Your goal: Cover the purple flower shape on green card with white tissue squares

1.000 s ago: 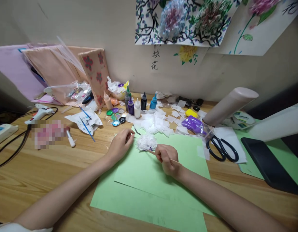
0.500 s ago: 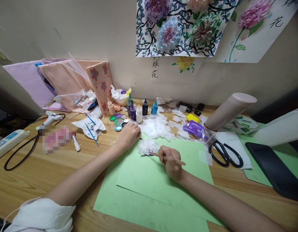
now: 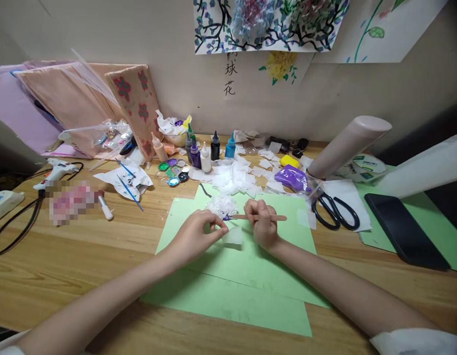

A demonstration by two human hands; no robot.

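Note:
My left hand [image 3: 201,234] pinches a small square of white tissue paper [image 3: 234,235] between thumb and fingertips, just above the green paper [image 3: 228,301]. A wooden craft stick [image 3: 280,217] is gripped in my right hand [image 3: 261,222], its tip pointing left. That tip reaches the near edge of a fluffy white paper flower [image 3: 224,204], where a patch of purple [image 3: 226,217] shows. The flower lies on the green paper, beyond my left fingers. A short dark stem-like line [image 3: 205,190] runs from behind it.
Loose white tissue squares [image 3: 236,177] are heaped behind the flower, near several paint bottles [image 3: 205,160]. Black-handled scissors [image 3: 335,212], a purple clay packet [image 3: 293,178] and a dark phone [image 3: 406,231] lie to the right. A glue gun [image 3: 58,172] and paintbrushes [image 3: 130,187] lie left.
My left hand has come back from behind the flower toward me and now holds a tissue square. My right hand still grips the craft stick by the flower. The view has tilted down.

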